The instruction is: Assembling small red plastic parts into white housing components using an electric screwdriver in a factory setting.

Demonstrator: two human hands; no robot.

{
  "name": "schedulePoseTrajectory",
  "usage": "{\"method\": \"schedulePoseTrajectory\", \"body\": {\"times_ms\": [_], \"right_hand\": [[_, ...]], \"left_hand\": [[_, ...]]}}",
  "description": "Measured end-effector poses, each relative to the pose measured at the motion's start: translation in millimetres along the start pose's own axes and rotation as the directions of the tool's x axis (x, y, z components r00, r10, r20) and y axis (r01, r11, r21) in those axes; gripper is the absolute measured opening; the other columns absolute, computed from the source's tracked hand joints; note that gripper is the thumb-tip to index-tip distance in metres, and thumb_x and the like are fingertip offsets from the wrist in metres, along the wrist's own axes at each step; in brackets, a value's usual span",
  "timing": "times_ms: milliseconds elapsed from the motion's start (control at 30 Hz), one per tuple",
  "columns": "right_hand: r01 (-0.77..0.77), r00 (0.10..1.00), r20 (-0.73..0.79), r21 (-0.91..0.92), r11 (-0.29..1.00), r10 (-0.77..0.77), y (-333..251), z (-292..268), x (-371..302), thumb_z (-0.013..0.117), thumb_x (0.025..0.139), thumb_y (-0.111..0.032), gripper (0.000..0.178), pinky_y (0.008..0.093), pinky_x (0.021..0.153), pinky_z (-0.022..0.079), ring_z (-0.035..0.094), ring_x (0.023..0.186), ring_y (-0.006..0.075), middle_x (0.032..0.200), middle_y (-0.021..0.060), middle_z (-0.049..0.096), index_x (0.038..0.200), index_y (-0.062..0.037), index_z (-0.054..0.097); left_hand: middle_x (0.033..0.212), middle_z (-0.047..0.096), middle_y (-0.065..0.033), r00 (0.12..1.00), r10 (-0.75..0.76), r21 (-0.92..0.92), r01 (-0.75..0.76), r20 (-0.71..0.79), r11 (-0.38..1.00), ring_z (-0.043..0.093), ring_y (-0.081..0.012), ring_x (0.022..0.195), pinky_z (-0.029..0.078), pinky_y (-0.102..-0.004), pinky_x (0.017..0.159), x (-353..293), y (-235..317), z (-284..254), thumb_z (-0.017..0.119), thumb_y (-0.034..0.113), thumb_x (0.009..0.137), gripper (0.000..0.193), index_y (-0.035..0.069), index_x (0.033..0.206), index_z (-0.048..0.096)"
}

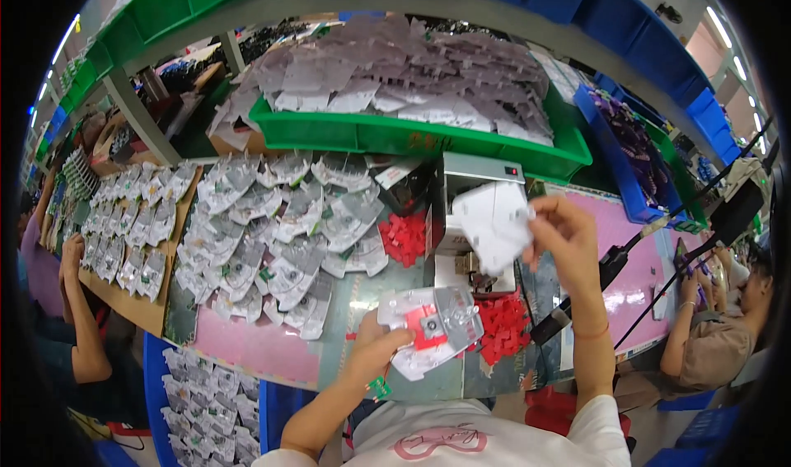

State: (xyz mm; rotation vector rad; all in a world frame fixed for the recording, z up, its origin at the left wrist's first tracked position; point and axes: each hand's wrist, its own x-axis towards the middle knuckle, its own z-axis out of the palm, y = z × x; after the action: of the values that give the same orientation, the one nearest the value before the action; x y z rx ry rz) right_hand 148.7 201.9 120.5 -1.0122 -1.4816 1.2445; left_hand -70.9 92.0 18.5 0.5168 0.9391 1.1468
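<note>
My left hand (375,350) is closed around the edge of a white-and-clear plastic housing (457,315). Its thumb lies by a red square piece (427,327) with a small round dark part at its centre. A small green circuit board (378,387) hangs on wires below that hand. Higher up, my right hand (564,235) pinches the right edge of a flat white plastic plate (494,224). The plate is held up in front of a white box-shaped machine (478,169) and hides part of it. Red pieces lie in a left pile (404,238) and a right pile (504,329) beside the machine.
Many similar housings (280,220) cover the bench to the left. A green bin (354,133) of wrapped plates stands behind. A blue bin (610,162) sits far right, a crate (156,385) of housings lower left. Black arms (634,245) cross at right. Other people work on both sides.
</note>
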Motion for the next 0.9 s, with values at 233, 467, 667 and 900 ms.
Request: {"method": "schedulePoseTrajectory", "body": {"times_ms": [233, 467, 667, 900], "right_hand": [[-0.273, 0.957, 0.177, 0.274, 0.922, 0.231, 30.8, 17.6, -57.0, 0.05, 0.08, 0.005, 0.036, 0.0228, 0.046, 0.05, 0.059, 0.054, 0.0151, 0.073, 0.0083, 0.056, 0.116, 0.0065, 0.046], [-0.342, 0.938, 0.16, 0.288, 0.894, 0.308, 44.7, 22.9, -68.6, 0.051, 0.078, 0.005, 0.035, 0.0228, 0.045, 0.051, 0.059, 0.052, 0.0166, 0.072, 0.0092, 0.056, 0.113, 0.0089, 0.047], [-0.123, 0.981, 0.148, -0.044, 0.991, 0.128, 48.0, 9.0, -69.6, 0.055, 0.076, 0.005, 0.031, 0.0222, 0.051, 0.047, 0.057, 0.061, 0.0141, 0.082, 0.0092, 0.057, 0.107, 0.0065, 0.054], [0.361, 0.932, 0.27, -0.655, 0.664, -0.24, 17.3, 17.7, -60.8, 0.063, 0.067, 0.001, 0.027, 0.0271, 0.061, 0.046, 0.056, 0.072, 0.022, 0.087, 0.0099, 0.056, 0.093, -0.0048, 0.063]], "left_hand": [[0.072, 0.058, -0.005, 0.998, 0.053, 0.132, -0.049, -0.033, 0.99, 0.052, -0.0077, 0.052, 0.039, -0.0216, 0.042, 4.7, 13.6, 22.1, 0.054, 0.006, 0.066, 0.028, -0.004, 0.093, 0.054], [0.087, 0.058, -0.0066, 0.999, 0.032, 0.09, -0.032, 0.005, 0.995, 0.055, -0.0108, 0.076, 0.045, -0.0261, 0.067, 7.1, -0.6, 16.7, 0.05, 0.001, 0.069, 0.028, -0.006, 0.096, 0.052], [0.087, 0.058, -0.0066, 0.999, 0.034, 0.116, -0.039, 0.04, 0.992, 0.055, -0.0105, 0.076, 0.046, -0.026, 0.066, 9.2, -4.0, 17.8, 0.052, 0.001, 0.07, 0.029, -0.006, 0.098, 0.052], [0.089, 0.058, -0.0059, 0.993, -0.077, 0.135, 0.065, 0.084, 0.989, 0.054, -0.0096, 0.079, 0.045, -0.0246, 0.07, 2.4, 12.6, 28.5, 0.051, -0.001, 0.069, 0.033, -0.006, 0.101, 0.051]]}}
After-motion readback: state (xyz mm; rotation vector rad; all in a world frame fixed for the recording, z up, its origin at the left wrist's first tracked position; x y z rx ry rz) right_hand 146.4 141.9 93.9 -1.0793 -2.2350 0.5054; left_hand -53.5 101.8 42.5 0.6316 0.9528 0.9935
